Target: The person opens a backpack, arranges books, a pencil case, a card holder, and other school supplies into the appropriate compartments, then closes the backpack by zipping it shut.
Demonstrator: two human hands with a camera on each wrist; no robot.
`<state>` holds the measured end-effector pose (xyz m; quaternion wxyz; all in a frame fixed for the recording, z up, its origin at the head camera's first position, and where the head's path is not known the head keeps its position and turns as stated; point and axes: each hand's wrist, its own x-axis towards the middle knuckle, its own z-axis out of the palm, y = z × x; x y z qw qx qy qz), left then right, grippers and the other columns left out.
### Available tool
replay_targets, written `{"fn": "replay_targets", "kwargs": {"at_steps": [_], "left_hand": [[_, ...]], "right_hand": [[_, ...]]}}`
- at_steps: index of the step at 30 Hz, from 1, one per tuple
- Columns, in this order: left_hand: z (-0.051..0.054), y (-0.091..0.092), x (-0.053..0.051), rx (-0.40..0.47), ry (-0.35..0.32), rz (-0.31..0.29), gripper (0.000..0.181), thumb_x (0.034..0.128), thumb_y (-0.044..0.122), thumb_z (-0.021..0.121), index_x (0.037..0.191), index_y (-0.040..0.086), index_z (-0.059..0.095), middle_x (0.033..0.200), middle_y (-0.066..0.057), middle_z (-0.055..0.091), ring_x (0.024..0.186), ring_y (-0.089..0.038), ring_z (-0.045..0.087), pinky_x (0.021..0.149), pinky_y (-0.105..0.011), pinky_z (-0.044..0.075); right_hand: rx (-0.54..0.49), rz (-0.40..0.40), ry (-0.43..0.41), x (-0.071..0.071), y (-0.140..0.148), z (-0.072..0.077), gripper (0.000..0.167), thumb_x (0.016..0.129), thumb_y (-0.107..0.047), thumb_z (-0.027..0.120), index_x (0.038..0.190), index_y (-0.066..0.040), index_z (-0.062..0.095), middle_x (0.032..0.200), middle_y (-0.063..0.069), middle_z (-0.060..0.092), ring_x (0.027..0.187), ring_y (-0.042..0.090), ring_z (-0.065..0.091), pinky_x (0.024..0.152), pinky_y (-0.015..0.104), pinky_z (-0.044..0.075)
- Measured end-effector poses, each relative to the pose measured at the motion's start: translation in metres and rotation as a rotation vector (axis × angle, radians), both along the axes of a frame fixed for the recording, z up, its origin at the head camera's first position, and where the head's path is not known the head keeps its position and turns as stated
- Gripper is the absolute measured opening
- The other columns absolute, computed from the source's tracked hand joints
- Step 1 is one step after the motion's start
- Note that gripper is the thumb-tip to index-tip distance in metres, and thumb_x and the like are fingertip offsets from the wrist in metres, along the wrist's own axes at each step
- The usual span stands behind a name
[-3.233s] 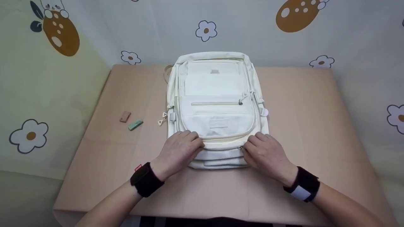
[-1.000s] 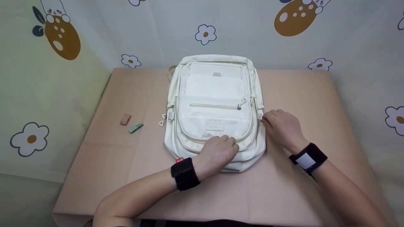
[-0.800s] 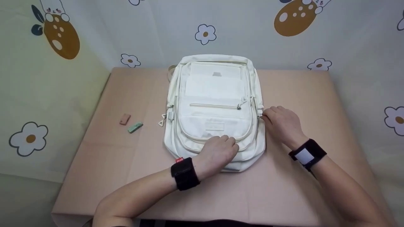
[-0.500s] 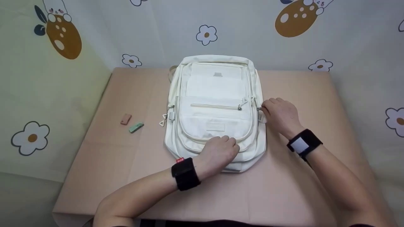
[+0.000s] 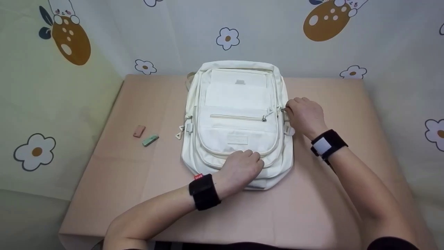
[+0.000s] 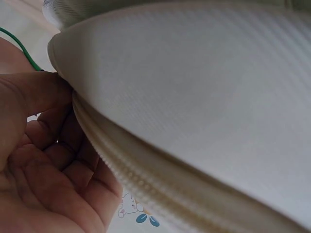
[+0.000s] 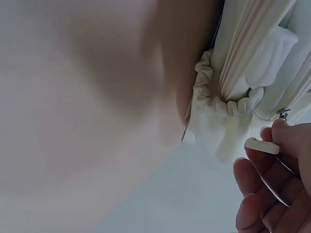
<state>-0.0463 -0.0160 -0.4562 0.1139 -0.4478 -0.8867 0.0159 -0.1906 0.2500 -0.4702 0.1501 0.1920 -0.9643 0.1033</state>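
A cream-white backpack (image 5: 239, 95) lies front side up on the table. At its lower front, my left hand (image 5: 241, 172) holds the bag's edge with curled fingers. In the left wrist view, the thumb and fingers pinch fabric beside a zipper (image 6: 141, 182). My right hand (image 5: 307, 116) is at the bag's right side. The right wrist view shows its thumb and forefinger pinching a pale zipper pull (image 7: 262, 146), close to a small metal slider (image 7: 283, 114). Gathered elastic of a side pocket (image 7: 228, 104) is nearby.
A pink eraser-like block (image 5: 139, 131) and a green one (image 5: 150, 140) lie on the table (image 5: 114, 194) left of the bag. Triangular zipper pulls (image 5: 179, 135) hang at the bag's left side. A patterned cloth wall (image 5: 187, 31) stands behind and beside the table.
From the lower front, my right hand has moved to the bag's right side and then up along it with the zipper pull. My left hand shifted right earlier and has since stayed put.
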Motion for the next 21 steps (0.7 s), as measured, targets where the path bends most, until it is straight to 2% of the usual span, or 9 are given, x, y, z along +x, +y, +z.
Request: {"fn": "replay_targets", "kwargs": {"at_steps": [6, 12, 14, 17, 21], "left_hand": [[0.000, 0.000, 0.000, -0.007, 0.002, 0.000, 0.011, 0.0875, 0.004, 0.069, 0.089, 0.015, 0.067, 0.083, 0.002, 0.058, 0.073, -0.016, 0.057, 0.054, -0.027, 0.042], [0.000, -0.002, 0.001, 0.019, 0.013, -0.005, 0.012, 0.0878, 0.004, 0.068, 0.087, 0.015, 0.065, 0.082, 0.003, 0.057, 0.072, -0.016, 0.056, 0.054, -0.027, 0.042], [-0.001, -0.002, 0.001, 0.043, 0.030, -0.012, 0.012, 0.0877, 0.004, 0.068, 0.085, 0.015, 0.064, 0.080, 0.003, 0.057, 0.071, -0.016, 0.056, 0.053, -0.027, 0.041], [-0.003, -0.003, 0.001, 0.069, 0.051, -0.023, 0.013, 0.0875, 0.004, 0.068, 0.084, 0.015, 0.064, 0.080, 0.002, 0.056, 0.070, -0.016, 0.055, 0.053, -0.027, 0.041], [-0.003, -0.005, 0.001, 0.071, 0.046, -0.022, 0.011, 0.0876, 0.005, 0.069, 0.085, 0.015, 0.064, 0.081, 0.003, 0.056, 0.070, -0.016, 0.054, 0.053, -0.027, 0.040]], "right_hand": [[0.001, -0.046, -0.070, -0.007, -0.003, -0.001, 0.018, 0.103, -0.020, 0.061, 0.099, -0.005, 0.072, 0.087, 0.012, 0.067, 0.081, 0.033, 0.062, 0.066, 0.049, 0.050], [-0.056, -0.056, -0.085, -0.003, -0.002, -0.002, 0.018, 0.101, -0.022, 0.064, 0.099, -0.005, 0.071, 0.089, 0.011, 0.066, 0.079, 0.031, 0.061, 0.063, 0.047, 0.048], [-0.086, -0.047, -0.064, 0.000, -0.002, -0.002, 0.019, 0.100, -0.022, 0.066, 0.104, -0.004, 0.071, 0.094, 0.012, 0.066, 0.081, 0.032, 0.061, 0.063, 0.047, 0.049], [-0.137, -0.013, 0.016, 0.007, -0.001, -0.001, 0.019, 0.097, -0.017, 0.068, 0.110, -0.003, 0.070, 0.101, 0.014, 0.065, 0.088, 0.034, 0.062, 0.064, 0.050, 0.050], [-0.185, 0.099, 0.094, 0.015, -0.004, -0.002, 0.015, 0.093, -0.013, 0.071, 0.105, -0.004, 0.073, 0.102, 0.013, 0.064, 0.092, 0.032, 0.061, 0.067, 0.048, 0.052]]}}
